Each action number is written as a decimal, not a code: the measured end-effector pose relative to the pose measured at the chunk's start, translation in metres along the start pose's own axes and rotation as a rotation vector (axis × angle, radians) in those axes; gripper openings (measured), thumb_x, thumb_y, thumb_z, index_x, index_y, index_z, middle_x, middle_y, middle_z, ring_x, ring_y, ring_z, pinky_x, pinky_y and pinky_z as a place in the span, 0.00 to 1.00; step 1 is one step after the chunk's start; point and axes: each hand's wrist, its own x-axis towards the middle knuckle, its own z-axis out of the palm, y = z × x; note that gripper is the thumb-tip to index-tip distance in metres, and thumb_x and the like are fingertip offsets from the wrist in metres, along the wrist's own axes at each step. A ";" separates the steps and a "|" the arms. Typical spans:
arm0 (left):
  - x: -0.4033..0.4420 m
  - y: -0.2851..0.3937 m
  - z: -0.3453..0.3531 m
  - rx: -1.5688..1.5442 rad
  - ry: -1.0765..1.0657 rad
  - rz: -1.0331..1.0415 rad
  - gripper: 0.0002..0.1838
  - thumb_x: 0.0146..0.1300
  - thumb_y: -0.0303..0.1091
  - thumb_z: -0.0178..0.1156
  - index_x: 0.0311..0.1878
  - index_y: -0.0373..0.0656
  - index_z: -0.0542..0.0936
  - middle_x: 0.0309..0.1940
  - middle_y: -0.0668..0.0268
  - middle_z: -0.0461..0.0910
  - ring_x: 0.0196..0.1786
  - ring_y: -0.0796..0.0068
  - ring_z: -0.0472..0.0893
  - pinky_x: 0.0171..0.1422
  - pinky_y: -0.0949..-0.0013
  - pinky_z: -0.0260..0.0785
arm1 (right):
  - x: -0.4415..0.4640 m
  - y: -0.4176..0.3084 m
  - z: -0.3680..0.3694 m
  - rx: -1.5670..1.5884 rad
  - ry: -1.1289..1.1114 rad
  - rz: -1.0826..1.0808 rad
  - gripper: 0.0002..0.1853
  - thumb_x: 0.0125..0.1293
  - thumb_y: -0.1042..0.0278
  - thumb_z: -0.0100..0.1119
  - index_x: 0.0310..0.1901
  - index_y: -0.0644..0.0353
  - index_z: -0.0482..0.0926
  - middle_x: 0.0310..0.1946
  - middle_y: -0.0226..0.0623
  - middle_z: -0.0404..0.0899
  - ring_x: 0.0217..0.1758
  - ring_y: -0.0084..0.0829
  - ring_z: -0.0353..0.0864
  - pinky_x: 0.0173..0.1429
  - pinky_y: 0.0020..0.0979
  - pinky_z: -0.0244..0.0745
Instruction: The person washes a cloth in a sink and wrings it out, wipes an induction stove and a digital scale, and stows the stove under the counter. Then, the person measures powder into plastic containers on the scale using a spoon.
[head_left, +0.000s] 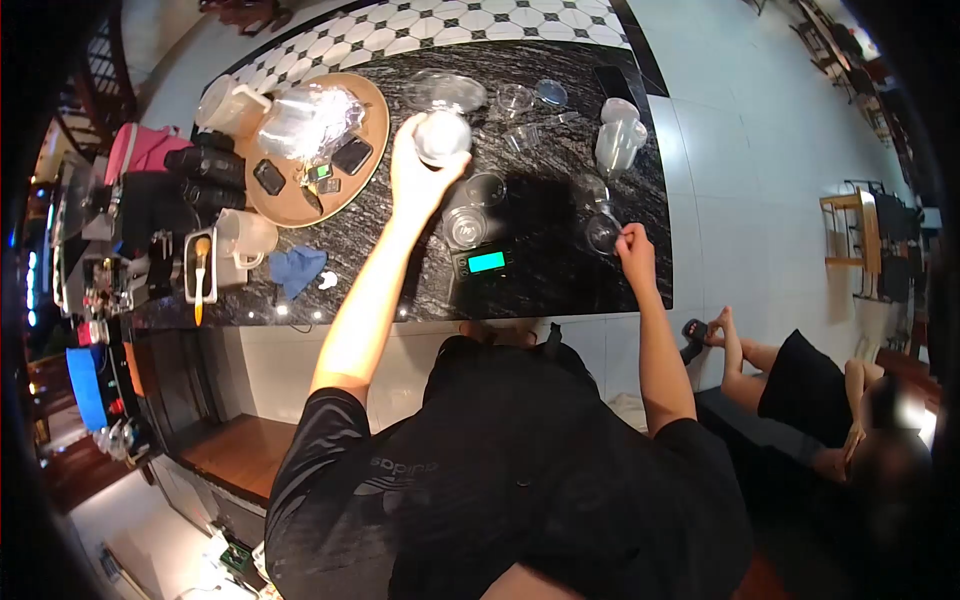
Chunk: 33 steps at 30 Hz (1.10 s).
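My left hand [424, 178] is wrapped round a whitish, round cup-like container [443, 138], raised over the dark marble counter. Its contents cannot be made out. On the right, the fingers of my right hand [638, 258] are pinched at the edge of a clear round cup [602, 234]. Between my hands is a small digital scale [487, 263] with a lit green display. A clear cup [465, 228] is at the scale's far edge, with another clear cup [486, 188] just beyond it.
A round brown tray [372, 120] at the left bears a shiny plastic bag [310, 120] and small dark devices. Plastic pitchers [245, 235], a blue cloth [297, 270] and a brush [201, 280] are nearby. A clear pitcher [620, 145] stands back right. Another person [800, 385] sits at right.
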 end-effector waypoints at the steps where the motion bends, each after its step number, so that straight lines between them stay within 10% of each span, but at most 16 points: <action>1: 0.010 -0.018 -0.002 0.052 -0.015 0.000 0.45 0.40 0.37 0.78 0.61 0.33 0.67 0.55 0.49 0.73 0.59 0.57 0.75 0.65 0.62 0.67 | 0.002 -0.003 0.006 -0.055 0.004 -0.004 0.09 0.65 0.70 0.56 0.42 0.63 0.70 0.24 0.44 0.78 0.29 0.43 0.80 0.36 0.38 0.73; 12: 0.026 -0.201 0.039 0.154 -0.153 -0.096 0.47 0.39 0.41 0.79 0.60 0.31 0.65 0.54 0.49 0.72 0.57 0.55 0.74 0.64 0.59 0.66 | -0.038 -0.053 -0.038 -0.473 -0.050 -0.067 0.07 0.66 0.63 0.58 0.38 0.58 0.76 0.34 0.43 0.80 0.38 0.47 0.80 0.40 0.42 0.73; 26: -0.009 -0.134 -0.052 0.195 -0.061 0.017 0.37 0.50 0.43 0.75 0.59 0.36 0.71 0.56 0.51 0.72 0.59 0.56 0.73 0.65 0.58 0.65 | 0.017 -0.057 0.001 -0.741 -0.183 -0.214 0.09 0.57 0.60 0.66 0.35 0.52 0.79 0.30 0.28 0.82 0.41 0.34 0.81 0.44 0.41 0.71; 33: -0.112 -0.115 -0.128 0.246 0.026 -0.261 0.27 0.57 0.36 0.71 0.59 0.45 0.73 0.54 0.64 0.73 0.55 0.70 0.74 0.56 0.67 0.67 | 0.028 -0.041 -0.001 -0.649 -0.254 -0.312 0.07 0.57 0.65 0.63 0.37 0.52 0.77 0.32 0.28 0.81 0.43 0.37 0.79 0.47 0.45 0.70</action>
